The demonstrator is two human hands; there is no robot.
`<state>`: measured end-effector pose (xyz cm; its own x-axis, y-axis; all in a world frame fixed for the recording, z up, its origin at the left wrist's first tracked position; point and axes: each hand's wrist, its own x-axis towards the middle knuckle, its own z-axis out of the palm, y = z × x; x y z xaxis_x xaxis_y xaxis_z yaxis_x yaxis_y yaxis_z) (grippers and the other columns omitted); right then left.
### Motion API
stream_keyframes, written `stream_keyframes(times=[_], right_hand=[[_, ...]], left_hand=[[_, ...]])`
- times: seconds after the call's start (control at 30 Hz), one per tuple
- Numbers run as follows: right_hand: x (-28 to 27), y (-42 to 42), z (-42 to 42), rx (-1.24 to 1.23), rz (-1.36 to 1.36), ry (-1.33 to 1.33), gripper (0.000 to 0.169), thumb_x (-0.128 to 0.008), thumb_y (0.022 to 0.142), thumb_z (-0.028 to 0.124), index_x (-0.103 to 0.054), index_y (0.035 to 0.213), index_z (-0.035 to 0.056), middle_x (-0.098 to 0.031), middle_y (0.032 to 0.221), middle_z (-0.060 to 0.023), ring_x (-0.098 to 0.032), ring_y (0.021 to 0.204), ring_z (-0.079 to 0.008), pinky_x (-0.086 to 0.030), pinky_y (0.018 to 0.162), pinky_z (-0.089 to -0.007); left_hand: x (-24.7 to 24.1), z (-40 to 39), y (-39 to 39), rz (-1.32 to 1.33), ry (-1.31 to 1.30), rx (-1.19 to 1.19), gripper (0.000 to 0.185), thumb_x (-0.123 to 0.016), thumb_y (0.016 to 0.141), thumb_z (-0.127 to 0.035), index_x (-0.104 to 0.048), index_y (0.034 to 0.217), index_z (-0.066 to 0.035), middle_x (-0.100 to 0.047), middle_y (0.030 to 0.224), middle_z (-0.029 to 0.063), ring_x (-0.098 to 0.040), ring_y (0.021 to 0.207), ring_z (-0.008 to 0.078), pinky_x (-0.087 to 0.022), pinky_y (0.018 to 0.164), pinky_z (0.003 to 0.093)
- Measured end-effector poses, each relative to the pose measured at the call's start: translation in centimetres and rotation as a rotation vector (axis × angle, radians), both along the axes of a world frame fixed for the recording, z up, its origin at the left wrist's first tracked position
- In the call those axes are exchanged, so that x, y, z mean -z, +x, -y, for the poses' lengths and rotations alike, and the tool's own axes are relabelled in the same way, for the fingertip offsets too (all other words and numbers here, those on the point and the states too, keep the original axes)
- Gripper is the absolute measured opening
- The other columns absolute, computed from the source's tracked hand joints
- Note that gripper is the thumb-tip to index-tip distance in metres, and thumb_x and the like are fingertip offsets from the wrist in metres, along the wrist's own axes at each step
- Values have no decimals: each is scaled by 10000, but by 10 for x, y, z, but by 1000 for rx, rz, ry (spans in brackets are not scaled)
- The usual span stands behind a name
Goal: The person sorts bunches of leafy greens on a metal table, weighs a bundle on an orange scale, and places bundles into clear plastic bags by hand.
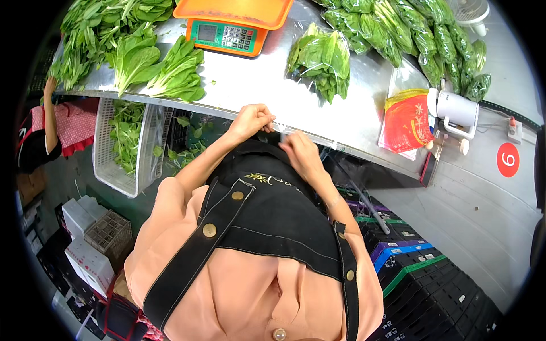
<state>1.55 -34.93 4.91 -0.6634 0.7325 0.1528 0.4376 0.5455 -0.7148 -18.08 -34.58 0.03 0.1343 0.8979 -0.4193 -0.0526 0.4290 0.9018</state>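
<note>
My left hand is at the front edge of the metal table, thumb and fingertips drawn together. Beside those fingertips, a bit of clear plastic hangs over the edge; whether they pinch it is too small to tell. My right hand is slightly lower and to the right, its fingers curled and blurred, and what they hold cannot be made out. Farther in on the table lies a clear bag of leafy greens. Two loose bunches of greens, one beside the other, lie to the left.
An orange scale stands at the back. Bagged greens are heaped back right, near a red bag and a white kettle. A white crate stands below left. Another person's arm reaches loose greens. Black crates are stacked at right.
</note>
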Motion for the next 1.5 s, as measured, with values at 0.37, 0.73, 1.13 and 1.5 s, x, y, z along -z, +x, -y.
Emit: stream_keyframes(times=[0.37,0.73,1.13,1.5], right_hand=[[205,273,217,887,531,-1254,175,-642,758,165,-550,688,34,-548,623,-84,-519,461,-209,-491,477,-320],[58,198,11,753,-10,-795,151,-543,819,141,-602,924,51,-643,947,-102,-623,768,-254,-500,675,-353],[14,110,1,672,201,-86,568,-730,662,270,-492,1120,34,-556,873,-124,-577,764,-293,-466,649,-370],[37,71,-1,761,344,61,604,-621,708,120,-390,1259,24,-522,875,-151,-564,787,-313,-461,679,-406]], left_hand=[[-10,-7,-18,52,-53,198,169,-572,865,-164,-534,825,-4,-608,656,51,-580,600,95,-463,569,213],[2,-38,-21,-587,537,35,417,-634,749,-31,-476,1134,-36,-584,963,100,-574,854,236,-474,723,315],[10,-37,3,-966,1040,65,478,-670,668,10,-504,1111,-57,-427,1231,157,-408,1155,343,-366,949,409],[12,-31,8,-996,1154,28,252,-656,652,6,-546,871,-55,-535,1084,111,-488,1063,305,-375,897,409]])
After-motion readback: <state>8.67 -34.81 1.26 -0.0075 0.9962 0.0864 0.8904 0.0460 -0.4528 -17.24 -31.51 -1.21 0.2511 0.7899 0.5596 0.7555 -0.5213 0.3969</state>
